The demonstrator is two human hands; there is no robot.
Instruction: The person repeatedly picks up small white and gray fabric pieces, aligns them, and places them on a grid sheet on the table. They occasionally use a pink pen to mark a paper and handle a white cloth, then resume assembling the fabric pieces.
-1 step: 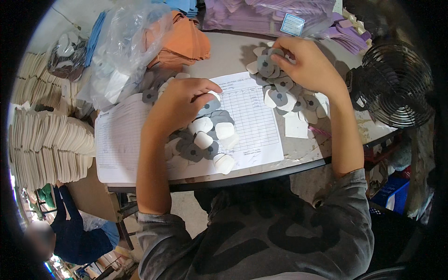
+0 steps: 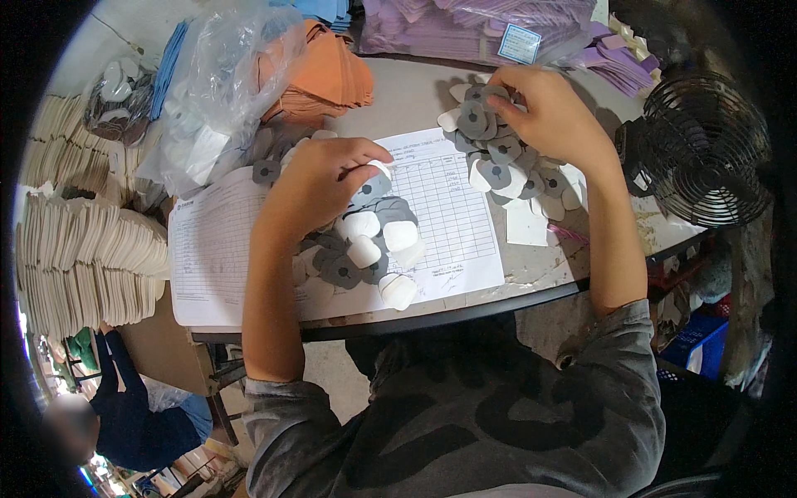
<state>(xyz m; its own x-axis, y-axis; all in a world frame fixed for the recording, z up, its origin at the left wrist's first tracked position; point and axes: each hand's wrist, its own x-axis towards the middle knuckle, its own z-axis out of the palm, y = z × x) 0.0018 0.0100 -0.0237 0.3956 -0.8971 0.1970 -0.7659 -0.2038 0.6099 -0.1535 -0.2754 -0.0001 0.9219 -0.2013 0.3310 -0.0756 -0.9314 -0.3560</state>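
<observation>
My left hand (image 2: 320, 178) is over a loose heap of small flat rounded pieces (image 2: 363, 251), some grey with a dark keyhole-like mark, others white. Its thumb and forefinger pinch a grey and white piece (image 2: 373, 188) at the heap's far end. Farther right, my right hand (image 2: 552, 112) reaches over a second pile of the same pieces (image 2: 504, 149). The thumb and fingers there close on the edge of a grey piece (image 2: 474, 122) on top. Both palms face down, and some fingertips are hidden behind the hands.
Printed table sheets (image 2: 452, 224) lie beneath the left heap. Behind stand a clear plastic bag (image 2: 232, 62), orange sheets (image 2: 332, 70) and bagged purple sheets (image 2: 448, 33). A black fan (image 2: 706, 149) is at right, cream stacks (image 2: 91, 257) at left. Another person (image 2: 145, 415) is lower left.
Almost nothing differs. The grey piece under my right fingers has shifted very slightly, and a few white pieces in the left heap have moved a little.
</observation>
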